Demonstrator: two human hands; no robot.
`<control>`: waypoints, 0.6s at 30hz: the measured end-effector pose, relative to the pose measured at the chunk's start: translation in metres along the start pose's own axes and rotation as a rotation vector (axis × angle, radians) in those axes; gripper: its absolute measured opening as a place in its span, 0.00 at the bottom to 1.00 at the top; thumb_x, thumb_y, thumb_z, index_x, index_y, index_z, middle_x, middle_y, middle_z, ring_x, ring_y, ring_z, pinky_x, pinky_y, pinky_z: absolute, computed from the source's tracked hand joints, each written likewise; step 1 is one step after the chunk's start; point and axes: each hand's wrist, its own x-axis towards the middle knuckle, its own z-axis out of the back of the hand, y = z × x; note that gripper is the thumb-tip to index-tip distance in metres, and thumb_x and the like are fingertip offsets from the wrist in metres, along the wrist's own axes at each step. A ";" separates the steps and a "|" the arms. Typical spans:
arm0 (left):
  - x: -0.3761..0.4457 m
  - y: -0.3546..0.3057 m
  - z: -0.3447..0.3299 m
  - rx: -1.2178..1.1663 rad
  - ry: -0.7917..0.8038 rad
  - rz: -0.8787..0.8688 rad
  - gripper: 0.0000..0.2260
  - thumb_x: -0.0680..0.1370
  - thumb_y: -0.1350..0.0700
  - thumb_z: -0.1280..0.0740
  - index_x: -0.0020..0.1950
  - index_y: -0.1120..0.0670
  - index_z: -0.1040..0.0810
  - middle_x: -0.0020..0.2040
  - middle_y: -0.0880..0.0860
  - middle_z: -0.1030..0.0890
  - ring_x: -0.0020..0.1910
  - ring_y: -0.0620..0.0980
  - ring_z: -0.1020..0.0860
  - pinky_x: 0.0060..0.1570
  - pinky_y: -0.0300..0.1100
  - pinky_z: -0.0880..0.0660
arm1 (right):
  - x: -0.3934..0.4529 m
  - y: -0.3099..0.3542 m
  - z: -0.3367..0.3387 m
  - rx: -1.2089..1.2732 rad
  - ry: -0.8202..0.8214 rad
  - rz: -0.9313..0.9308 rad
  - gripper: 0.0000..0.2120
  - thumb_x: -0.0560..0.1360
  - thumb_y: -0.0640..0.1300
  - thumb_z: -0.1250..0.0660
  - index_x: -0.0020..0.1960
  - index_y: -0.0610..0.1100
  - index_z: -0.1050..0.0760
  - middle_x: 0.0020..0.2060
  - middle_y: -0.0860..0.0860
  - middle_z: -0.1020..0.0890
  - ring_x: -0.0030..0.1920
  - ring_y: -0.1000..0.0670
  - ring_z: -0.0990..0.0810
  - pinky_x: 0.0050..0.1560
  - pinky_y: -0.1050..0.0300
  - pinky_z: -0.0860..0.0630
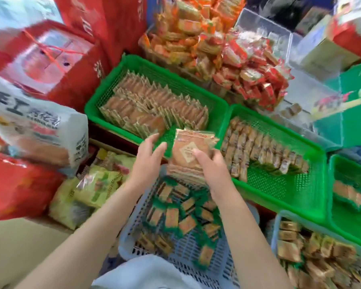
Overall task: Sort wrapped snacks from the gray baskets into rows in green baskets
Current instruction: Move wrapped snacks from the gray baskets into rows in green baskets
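Right hand (209,163) grips a stack of flat square tan-wrapped snacks (191,147), crinkly film with serrated edges; fingers (198,154) curled over the front face, pinching the stack upright. The stack sits above the near edge of the first green basket (154,65), just past the far rim of the gray basket (142,207). Packet count in the stack can't be told, frame is motion-blurred.

Left hand (147,158) is just beside the stack, fingers (158,148) spread and relaxed, holding nothing; whether the fingertips touch the basket rim can't be told.

Baskets are all perforated plastic mesh, rectangular with rounded corners. Three green ones are visible: the first holds two packed rows of the same tan packets standing on edge; the second green basket (279,188), to the right, holds rows of smaller packets with green trim, near half bare; the third green basket (342,207), at the right edge, holds a few packets. Two gray ones: the one under the forearms has loose green-edged square packets (188,223) scattered flat; the second gray basket (279,217), bottom right, is heaped with small gold-brown packets.

Behind: clear plastic bins (265,30) piled with red and orange wrapped snacks. Left: red gift boxes (38,59), a white printed bag (35,126), yellow-green packs (92,184).
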 end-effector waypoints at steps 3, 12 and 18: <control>0.033 0.028 0.031 0.500 -0.158 -0.210 0.25 0.83 0.46 0.39 0.79 0.50 0.38 0.81 0.52 0.45 0.80 0.50 0.50 0.78 0.49 0.50 | 0.042 0.023 -0.019 -0.081 -0.115 0.002 0.32 0.74 0.56 0.29 0.70 0.43 0.37 0.64 0.48 0.25 0.63 0.48 0.25 0.64 0.49 0.29; 0.079 0.076 0.071 0.914 -0.042 -0.257 0.28 0.84 0.41 0.48 0.82 0.47 0.47 0.83 0.51 0.58 0.80 0.52 0.65 0.78 0.55 0.59 | 0.151 0.023 -0.098 -0.364 -0.109 -0.263 0.51 0.79 0.57 0.34 0.79 0.36 0.68 0.80 0.42 0.46 0.77 0.41 0.40 0.72 0.50 0.38; 0.084 0.088 0.069 0.909 -0.045 -0.275 0.29 0.83 0.39 0.47 0.82 0.48 0.48 0.82 0.52 0.60 0.79 0.52 0.69 0.78 0.55 0.57 | 0.172 0.013 -0.126 -0.399 -0.078 -0.261 0.57 0.74 0.62 0.30 0.80 0.39 0.66 0.80 0.41 0.44 0.75 0.38 0.36 0.69 0.44 0.28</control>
